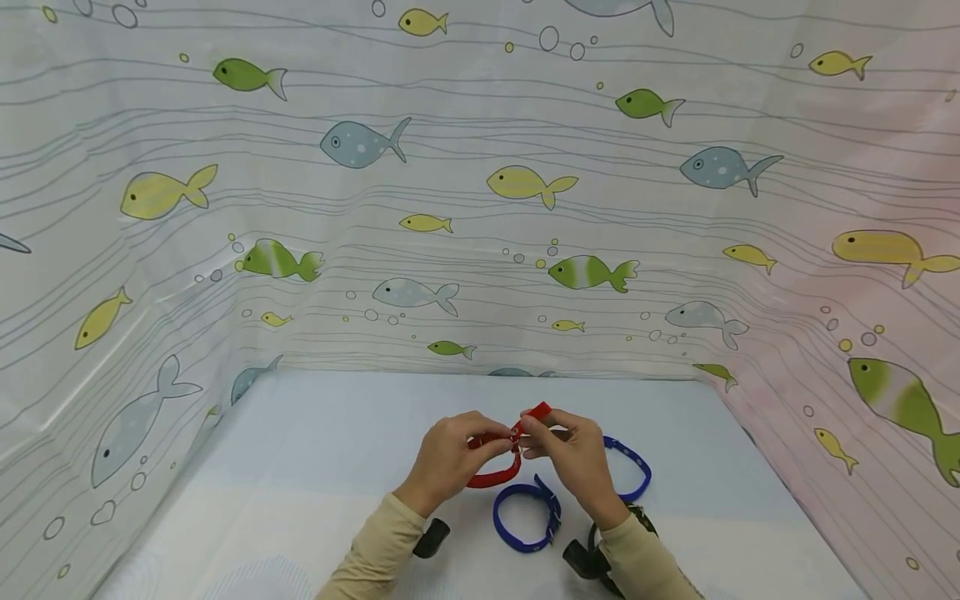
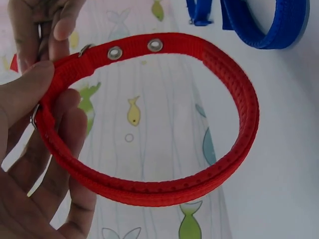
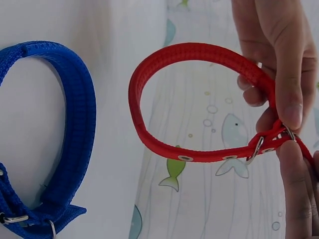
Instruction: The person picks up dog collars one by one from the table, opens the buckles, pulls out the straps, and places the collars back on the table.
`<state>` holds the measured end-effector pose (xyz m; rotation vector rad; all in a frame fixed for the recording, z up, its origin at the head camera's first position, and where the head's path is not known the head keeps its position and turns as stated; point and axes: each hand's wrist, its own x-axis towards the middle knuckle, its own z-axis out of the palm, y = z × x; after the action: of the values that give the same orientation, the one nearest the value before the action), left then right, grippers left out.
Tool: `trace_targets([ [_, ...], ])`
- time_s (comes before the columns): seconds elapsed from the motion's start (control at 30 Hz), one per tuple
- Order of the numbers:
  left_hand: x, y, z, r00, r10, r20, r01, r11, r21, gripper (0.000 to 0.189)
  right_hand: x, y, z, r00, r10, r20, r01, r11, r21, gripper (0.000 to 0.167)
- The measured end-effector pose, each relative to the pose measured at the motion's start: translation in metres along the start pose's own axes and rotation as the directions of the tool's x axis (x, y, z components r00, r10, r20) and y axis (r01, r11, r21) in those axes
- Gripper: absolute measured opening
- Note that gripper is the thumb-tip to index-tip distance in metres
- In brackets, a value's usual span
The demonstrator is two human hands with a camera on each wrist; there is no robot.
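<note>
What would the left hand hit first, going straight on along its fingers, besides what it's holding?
Probably the right hand: its fingertips sit just ahead of the left hand, at the red collar both hold. Depth between them is hard to judge.

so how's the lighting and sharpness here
Head view: bright, pinkish tint on the right of the fish-print sheet, red looped fabric collar too small for fine detail; left wrist view: dimmer, though its round metal eyelets show clearly; right wrist view: dim, blue looped fabric collar cropped at left.
</note>
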<state>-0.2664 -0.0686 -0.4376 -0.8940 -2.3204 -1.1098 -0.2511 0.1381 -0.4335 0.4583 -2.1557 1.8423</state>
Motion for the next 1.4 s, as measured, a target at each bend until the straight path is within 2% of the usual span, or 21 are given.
trace_targets([
  [0.2,0.003,-0.002,-0.004,0.994,-0.03,0.105,0.032,0.999,-0.016,0.014,0.0,0.004,-0.002,1.0,0.006,0.01,-0.006,1.0,0.004,0.018],
  [0.33,0.004,-0.001,-0.007,0.988,-0.038,0.152,0.042,0.999,-0.023,0.014,-0.001,0.003,-0.001,1.0,0.009,0.014,-0.009,1.0,-0.012,0.019],
  [0.63,0.005,-0.001,-0.008,0.983,0.037,0.18,-0.038,0.999,0.003,0.014,-0.001,0.004,-0.001,1.0,0.016,0.006,-0.016,1.0,0.001,0.018],
  [0.7,0.006,-0.001,-0.008,0.984,0.052,0.169,-0.059,0.998,0.034,0.013,-0.001,0.004,-0.001,1.0,0.014,0.004,-0.014,1.0,0.005,0.019],
  [0.77,0.006,0.0,-0.009,0.987,0.084,0.14,-0.099,0.99,0.102,0.012,0.0,0.003,-0.001,1.0,0.009,0.003,-0.009,1.0,0.013,0.019],
  [0.8,0.006,0.0,-0.008,0.986,0.11,0.122,-0.129,0.978,0.161,0.012,-0.001,-0.002,-0.001,1.0,0.005,-0.001,-0.005,1.0,0.008,0.018],
  [0.87,0.006,0.001,-0.009,0.98,0.18,0.088,-0.198,0.935,0.293,0.012,0.0,-0.003,0.0,1.0,-0.008,-0.009,0.008,1.0,-0.01,0.016],
  [0.93,0.005,0.002,-0.009,0.964,0.256,0.065,-0.259,0.868,0.423,0.013,0.0,-0.003,0.0,1.0,-0.013,-0.017,0.013,1.0,-0.025,0.014],
  [0.97,0.004,0.003,-0.009,0.955,0.29,0.063,-0.283,0.826,0.487,0.013,0.0,-0.003,0.001,1.0,-0.012,-0.022,0.011,0.999,-0.035,0.013],
  [1.03,0.004,0.005,-0.008,0.938,0.338,0.078,-0.319,0.749,0.58,0.012,0.0,0.001,0.001,1.0,-0.009,-0.029,0.008,0.999,-0.046,0.012],
  [1.1,0.003,0.008,-0.005,0.927,0.36,0.101,-0.335,0.679,0.653,0.012,0.0,0.002,0.002,0.999,-0.017,-0.034,0.015,0.998,-0.06,0.012],
  [1.17,0.001,0.011,-0.003,0.925,0.357,0.129,-0.337,0.619,0.709,0.014,-0.001,0.002,0.003,0.999,-0.034,-0.036,0.031,0.997,-0.071,0.011],
  [1.27,-0.002,0.013,0.001,0.93,0.33,0.16,-0.332,0.57,0.752,0.018,-0.001,0.003,0.004,0.997,-0.061,-0.036,0.057,0.993,-0.102,0.01],
  [1.4,-0.006,0.013,0.004,0.93,0.304,0.208,-0.349,0.549,0.76,0.026,-0.003,0.004,0.004,0.995,-0.099,-0.029,0.092,0.979,-0.18,0.007],
])
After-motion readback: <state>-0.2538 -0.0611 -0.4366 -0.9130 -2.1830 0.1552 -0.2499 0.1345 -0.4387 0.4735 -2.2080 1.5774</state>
